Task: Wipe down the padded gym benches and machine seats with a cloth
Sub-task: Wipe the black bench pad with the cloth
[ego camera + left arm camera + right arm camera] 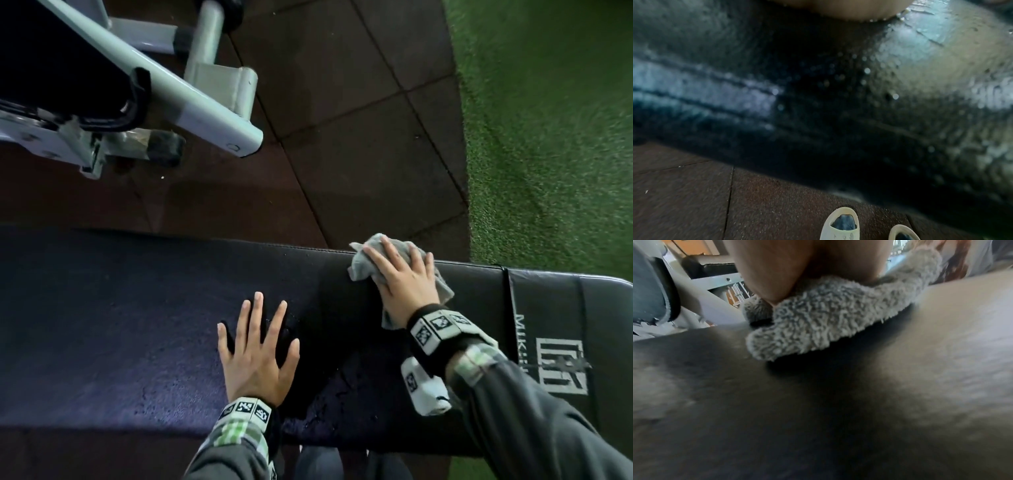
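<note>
A long black padded bench runs across the head view. My left hand lies flat on its middle with fingers spread and straight. My right hand presses a grey fluffy cloth onto the pad near its far edge, fingers extended over the cloth. In the right wrist view the cloth is bunched under my palm on the dark pad. The left wrist view shows the bench's shiny side wall with the heel of my hand at the top edge.
A grey steel machine frame with a black pad stands beyond the bench at the upper left. Dark rubber floor tiles lie behind the bench, green turf to the right. My pale sandals stand on the floor beside the bench.
</note>
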Motion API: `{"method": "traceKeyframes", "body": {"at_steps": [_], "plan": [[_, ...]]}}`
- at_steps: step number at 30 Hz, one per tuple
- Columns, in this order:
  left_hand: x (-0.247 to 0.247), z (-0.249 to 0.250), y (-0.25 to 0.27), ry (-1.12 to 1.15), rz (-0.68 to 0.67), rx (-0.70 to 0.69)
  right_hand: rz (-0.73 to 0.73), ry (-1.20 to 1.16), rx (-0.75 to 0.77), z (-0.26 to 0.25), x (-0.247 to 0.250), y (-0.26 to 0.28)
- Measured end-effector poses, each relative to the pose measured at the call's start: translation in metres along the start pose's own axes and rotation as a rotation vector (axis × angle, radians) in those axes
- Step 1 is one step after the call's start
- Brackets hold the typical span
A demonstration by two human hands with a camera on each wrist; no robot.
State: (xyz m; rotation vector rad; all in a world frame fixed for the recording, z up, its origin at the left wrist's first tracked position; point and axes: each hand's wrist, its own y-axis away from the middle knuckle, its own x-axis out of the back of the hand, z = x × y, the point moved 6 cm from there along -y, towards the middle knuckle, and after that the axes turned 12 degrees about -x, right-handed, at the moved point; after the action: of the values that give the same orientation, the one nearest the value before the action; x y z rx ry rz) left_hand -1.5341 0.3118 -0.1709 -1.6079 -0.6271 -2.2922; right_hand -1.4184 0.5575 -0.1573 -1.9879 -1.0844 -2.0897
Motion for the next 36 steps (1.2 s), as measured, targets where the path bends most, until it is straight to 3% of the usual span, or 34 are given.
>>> {"method": "traceKeyframes", "body": {"at_steps": [4, 6, 8, 13, 18, 22, 26, 28, 31, 34, 36], "plan": [[0.001, 0.0, 0.0, 0.002, 0.022, 0.001, 0.043, 0.063, 0.306, -0.029, -0.014, 0.035], [0.002, 0.001, 0.0, 0.001, 0.034, 0.0, 0.052, 0.11, 0.453, -0.018, -0.024, 0.059], [0.003, 0.002, 0.0, -0.005, 0.053, -0.008, 0.016, 0.155, 0.495, 0.006, -0.031, 0.073], [0.005, 0.004, 0.0, -0.019, 0.069, -0.013, -0.003, 0.069, 0.248, 0.053, -0.016, 0.052], [0.003, 0.003, -0.001, -0.019, 0.048, 0.004, 0.006, 0.011, 0.046, 0.024, -0.002, 0.008], [0.003, 0.003, 0.0, -0.021, 0.05, 0.008, 0.021, 0.075, 0.256, -0.017, -0.005, 0.022], [0.004, 0.003, 0.0, -0.007, 0.052, 0.005, 0.023, 0.158, 0.45, 0.0, -0.017, 0.048], [0.005, 0.003, -0.001, -0.007, 0.049, 0.002, 0.003, 0.136, 0.391, 0.022, -0.015, 0.048], [0.005, 0.003, -0.001, -0.007, 0.04, 0.004, -0.065, 0.057, 0.185, 0.042, -0.005, 0.035], [0.005, 0.003, -0.002, -0.003, 0.017, 0.02, -0.109, 0.042, 0.039, 0.026, 0.008, 0.014], [0.005, 0.003, -0.001, -0.004, 0.002, 0.022, -0.113, 0.065, 0.049, 0.001, 0.013, 0.001]]}}
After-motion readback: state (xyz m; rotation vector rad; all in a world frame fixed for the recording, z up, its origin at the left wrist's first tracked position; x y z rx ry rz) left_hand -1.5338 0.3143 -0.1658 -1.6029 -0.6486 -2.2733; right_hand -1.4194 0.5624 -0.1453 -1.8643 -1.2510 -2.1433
